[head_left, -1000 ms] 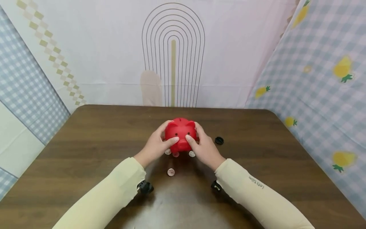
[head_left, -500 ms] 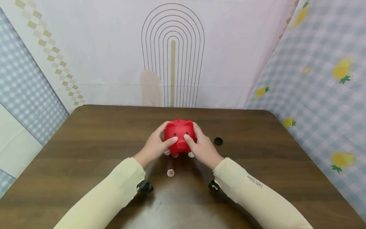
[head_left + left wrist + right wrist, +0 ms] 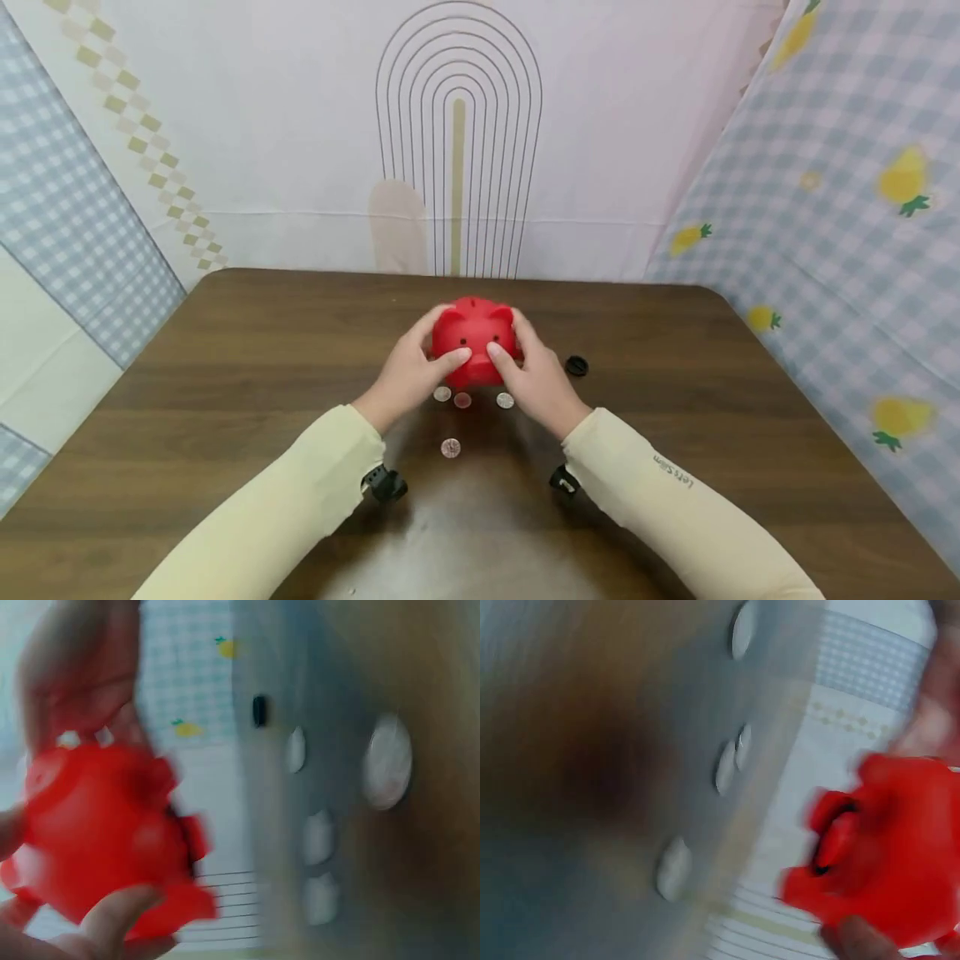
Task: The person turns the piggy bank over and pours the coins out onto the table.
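Note:
A red piggy bank (image 3: 474,333) is held up off the table between both hands, its snout toward me and its coin slot on top. My left hand (image 3: 408,371) grips its left side, thumb beside the snout. The right hand (image 3: 542,379) holds the other side in the same way. In the right wrist view, a round dark-edged hole shows in the belly of the piggy bank (image 3: 907,847). Below it on the table lie several coins, among them a silver coin (image 3: 506,401), a reddish coin (image 3: 462,400) and a nearer coin (image 3: 450,448).
A small black round cap (image 3: 576,366) lies on the brown wooden table (image 3: 300,333), right of the right hand. Patterned cloth (image 3: 300,125) hangs behind the table's far edge and along both sides. The wrist views are blurred.
Both hands have raised the piggy bank a little over the last half second. The coins and the black cap stay where they were on the table. The head view has shifted slightly.

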Motion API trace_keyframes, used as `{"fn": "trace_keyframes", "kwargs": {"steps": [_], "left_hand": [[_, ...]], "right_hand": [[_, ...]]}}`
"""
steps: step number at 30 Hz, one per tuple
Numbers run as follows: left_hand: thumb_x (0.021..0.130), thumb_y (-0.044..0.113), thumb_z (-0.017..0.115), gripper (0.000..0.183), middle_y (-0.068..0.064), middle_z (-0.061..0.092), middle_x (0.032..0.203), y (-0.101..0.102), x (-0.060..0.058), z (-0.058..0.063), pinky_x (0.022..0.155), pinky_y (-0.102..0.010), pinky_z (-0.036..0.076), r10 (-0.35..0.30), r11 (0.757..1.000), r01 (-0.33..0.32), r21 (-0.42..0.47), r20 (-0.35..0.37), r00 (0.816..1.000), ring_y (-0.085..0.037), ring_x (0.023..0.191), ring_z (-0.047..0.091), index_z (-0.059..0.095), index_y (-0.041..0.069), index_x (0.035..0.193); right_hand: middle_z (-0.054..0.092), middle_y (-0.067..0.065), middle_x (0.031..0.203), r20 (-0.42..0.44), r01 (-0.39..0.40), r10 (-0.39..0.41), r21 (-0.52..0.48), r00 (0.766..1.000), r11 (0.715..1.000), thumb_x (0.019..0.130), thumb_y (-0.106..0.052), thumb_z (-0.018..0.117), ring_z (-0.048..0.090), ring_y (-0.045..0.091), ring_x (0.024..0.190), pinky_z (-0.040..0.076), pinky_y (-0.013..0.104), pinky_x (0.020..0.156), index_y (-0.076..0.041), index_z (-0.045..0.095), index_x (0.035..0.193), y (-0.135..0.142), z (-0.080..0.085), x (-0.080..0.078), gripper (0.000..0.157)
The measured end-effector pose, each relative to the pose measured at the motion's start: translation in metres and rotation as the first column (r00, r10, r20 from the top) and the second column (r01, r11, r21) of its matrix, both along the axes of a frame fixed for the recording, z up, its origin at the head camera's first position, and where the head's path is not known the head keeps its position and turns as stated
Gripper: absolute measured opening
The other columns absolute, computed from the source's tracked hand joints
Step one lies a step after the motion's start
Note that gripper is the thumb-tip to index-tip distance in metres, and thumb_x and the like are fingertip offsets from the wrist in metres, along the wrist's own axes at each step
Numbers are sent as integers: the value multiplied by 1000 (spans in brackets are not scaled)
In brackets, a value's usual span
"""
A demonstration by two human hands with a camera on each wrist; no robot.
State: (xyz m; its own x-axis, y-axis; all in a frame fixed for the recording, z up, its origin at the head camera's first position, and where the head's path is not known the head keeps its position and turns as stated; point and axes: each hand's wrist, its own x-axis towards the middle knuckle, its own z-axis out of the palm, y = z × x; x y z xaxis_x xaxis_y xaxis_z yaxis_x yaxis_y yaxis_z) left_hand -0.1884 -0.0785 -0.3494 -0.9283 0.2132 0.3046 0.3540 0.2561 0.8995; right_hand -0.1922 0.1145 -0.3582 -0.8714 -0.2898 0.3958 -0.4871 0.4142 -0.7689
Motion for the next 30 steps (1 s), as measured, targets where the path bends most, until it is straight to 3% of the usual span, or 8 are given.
{"fn": "trace_keyframes", "kwargs": {"steps": [3,5,9,13,17,22,25,30], "left_hand": [[88,17,69,65,-13,50,136,-3,-5,-7,86,-43,55,-4,1000,2,6,206,978,-34,114,55,39,18,146],[87,17,70,67,-11,48,139,-3,-4,-7,87,-43,55,-9,1000,6,15,201,980,-34,118,52,38,18,147],[86,12,72,64,-13,35,150,-1,7,2,90,-46,53,-9,999,12,38,-76,997,-36,126,46,44,13,143],[83,9,74,64,-16,24,155,2,13,16,90,-48,52,-11,1000,14,8,-299,954,-38,129,42,45,9,140],[87,13,71,63,-14,41,145,1,-1,12,91,-45,53,-11,1000,11,-14,-46,999,-34,119,53,42,13,144],[88,15,69,67,-12,49,139,-3,-6,2,88,-42,54,-9,1000,9,-1,161,987,-34,115,56,38,16,147],[86,13,72,66,-12,39,147,-3,1,4,88,-43,54,-16,1000,16,18,-17,1000,-34,121,51,41,15,145],[83,7,75,65,-15,24,155,-1,12,15,90,-46,52,-21,1000,16,-17,-299,954,-36,128,43,45,9,140]], "right_hand": [[51,7,138,188,26,-41,79,981,996,98,-36,53,58,26,116,53,42,91,-18,22,153,0,-4,1,65],[50,8,139,178,24,-36,65,983,998,98,-34,54,58,28,116,53,43,91,-18,23,152,0,-5,2,65],[49,11,137,-134,-22,17,-38,991,999,95,-22,59,57,27,115,54,42,88,-12,28,150,1,-1,4,64],[45,16,140,-370,-80,41,-92,928,992,92,-13,61,52,29,119,54,44,89,-5,28,148,2,7,2,66],[49,12,138,-64,7,-7,-10,998,1000,97,-27,56,59,26,114,54,42,90,-10,25,151,1,9,-1,64],[49,10,140,169,36,-48,74,984,997,98,-34,55,59,30,115,54,42,90,-14,21,153,1,5,3,68],[50,9,137,-51,14,-13,11,999,1000,97,-31,57,59,26,113,55,41,87,-13,26,151,1,5,5,65],[46,17,140,-401,-65,32,-70,916,995,95,-27,58,54,29,117,53,45,89,-3,30,147,2,4,1,64]]}}
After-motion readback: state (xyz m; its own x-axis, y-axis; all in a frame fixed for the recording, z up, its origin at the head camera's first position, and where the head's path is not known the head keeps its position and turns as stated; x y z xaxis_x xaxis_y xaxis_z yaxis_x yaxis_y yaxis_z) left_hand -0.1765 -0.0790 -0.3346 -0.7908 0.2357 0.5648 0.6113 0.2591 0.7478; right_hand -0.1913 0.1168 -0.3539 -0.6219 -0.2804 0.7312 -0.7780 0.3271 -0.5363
